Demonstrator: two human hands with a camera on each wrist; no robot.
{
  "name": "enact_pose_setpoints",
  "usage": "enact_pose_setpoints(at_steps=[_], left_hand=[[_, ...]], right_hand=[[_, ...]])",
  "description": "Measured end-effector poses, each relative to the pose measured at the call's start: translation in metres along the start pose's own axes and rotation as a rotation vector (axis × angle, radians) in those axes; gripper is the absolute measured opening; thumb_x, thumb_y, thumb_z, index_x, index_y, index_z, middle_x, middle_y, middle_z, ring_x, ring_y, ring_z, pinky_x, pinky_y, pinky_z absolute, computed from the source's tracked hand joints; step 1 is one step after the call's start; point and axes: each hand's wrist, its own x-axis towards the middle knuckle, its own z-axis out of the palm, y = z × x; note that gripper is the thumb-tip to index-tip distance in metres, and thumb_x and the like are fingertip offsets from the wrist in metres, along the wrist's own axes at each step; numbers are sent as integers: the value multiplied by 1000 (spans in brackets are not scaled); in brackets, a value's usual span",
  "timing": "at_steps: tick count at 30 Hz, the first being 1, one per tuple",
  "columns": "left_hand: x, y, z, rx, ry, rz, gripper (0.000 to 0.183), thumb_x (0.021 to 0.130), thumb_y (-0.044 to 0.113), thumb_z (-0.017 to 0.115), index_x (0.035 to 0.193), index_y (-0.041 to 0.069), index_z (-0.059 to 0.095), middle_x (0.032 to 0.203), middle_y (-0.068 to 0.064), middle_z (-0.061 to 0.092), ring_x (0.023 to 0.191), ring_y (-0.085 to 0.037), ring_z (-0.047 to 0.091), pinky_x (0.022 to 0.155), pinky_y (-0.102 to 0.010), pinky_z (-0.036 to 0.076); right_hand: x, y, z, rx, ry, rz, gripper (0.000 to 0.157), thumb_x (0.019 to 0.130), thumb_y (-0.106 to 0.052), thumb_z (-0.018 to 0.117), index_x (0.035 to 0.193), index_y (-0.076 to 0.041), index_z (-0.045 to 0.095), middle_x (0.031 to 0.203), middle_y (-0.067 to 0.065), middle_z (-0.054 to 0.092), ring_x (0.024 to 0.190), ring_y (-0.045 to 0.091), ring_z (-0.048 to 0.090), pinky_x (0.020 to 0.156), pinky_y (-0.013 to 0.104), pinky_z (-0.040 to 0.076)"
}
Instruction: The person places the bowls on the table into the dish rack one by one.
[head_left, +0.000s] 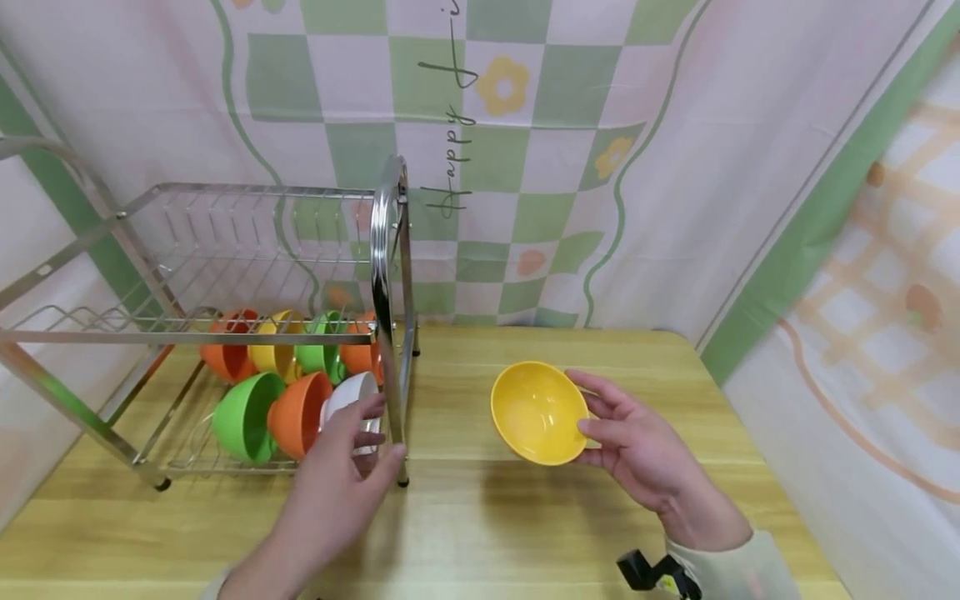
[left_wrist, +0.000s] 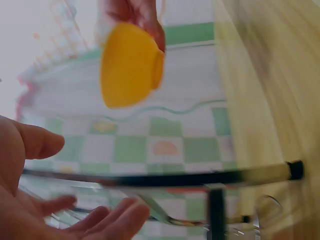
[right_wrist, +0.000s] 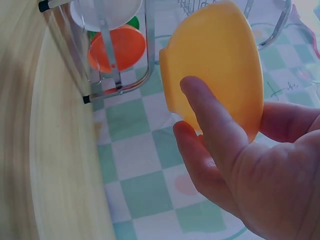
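Observation:
My right hand point(head_left: 648, 450) grips a yellow bowl point(head_left: 536, 412) by its right edge, thumb at the rim and fingers behind. The bowl is held up over the table, its inside tilted toward the head camera; the right wrist view shows its outer wall point(right_wrist: 212, 65) and foot side-on. My left hand point(head_left: 333, 492) is at the rack's right front post, fingers spread apart and holding nothing. It partly covers a white bowl point(head_left: 352, 396) on the lower shelf. Beside that bowl stand an orange bowl point(head_left: 298, 414) and a green bowl point(head_left: 243, 417), both on edge.
The two-tier metal dish rack point(head_left: 386, 242) stands on the left of the wooden table point(head_left: 480, 533). Behind the front bowls, a back row holds several more in orange, yellow and green. A patterned cloth point(head_left: 502, 142) hangs behind the table.

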Motion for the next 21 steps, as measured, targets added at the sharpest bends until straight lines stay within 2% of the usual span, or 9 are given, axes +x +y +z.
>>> enact_pose_setpoints(at_steps=[2,4,6,9,12,16,21], left_hand=[[-10,8,-2,37,-13,27,49,91,20,76,133,14,53,121,0,57,99,-16,60,82,-28,57],[-17,13,-3,-28,-66,48,44,89,18,77,127,14,54,116,-1,57,97,-17,60,82,-27,57],[-19,15,0,-127,-152,58,43,90,18,77,128,19,56,119,-1,58,100,-17,61,83,-27,56],[-18,14,8,-301,-286,27,54,91,22,76,139,27,52,136,-2,52,114,-22,59,88,-30,55],[-15,12,19,-477,-364,-7,67,91,21,75,149,31,43,150,-7,40,126,-30,52,93,-34,53],[-11,13,33,-702,-408,-30,74,91,13,74,154,25,37,155,-15,31,131,-37,47,95,-40,52],[-7,14,44,-876,-412,-61,75,90,3,73,154,16,38,150,-19,33,122,-35,56,94,-45,53]], right_hand=[[-2,-1,2,-5,-17,-15,60,97,5,54,152,-6,33,142,15,47,106,32,64,85,45,58],[-4,-3,5,-7,-31,-31,59,97,6,54,151,-7,35,141,15,48,104,31,64,83,44,58],[-6,-3,8,-9,-50,-48,57,97,6,54,150,-8,38,140,14,50,103,30,65,82,43,59],[-9,-3,14,-2,-95,-63,56,97,8,53,149,-9,41,140,14,50,103,30,65,82,42,59],[-12,-2,20,1,-137,-76,55,98,8,51,150,-8,41,142,14,49,105,30,64,83,43,58],[-15,-1,26,-3,-163,-94,55,98,9,50,150,-6,39,143,16,47,108,33,63,85,45,58],[-17,1,32,-2,-189,-90,53,99,8,49,150,-6,40,143,16,47,108,33,63,84,46,58]])
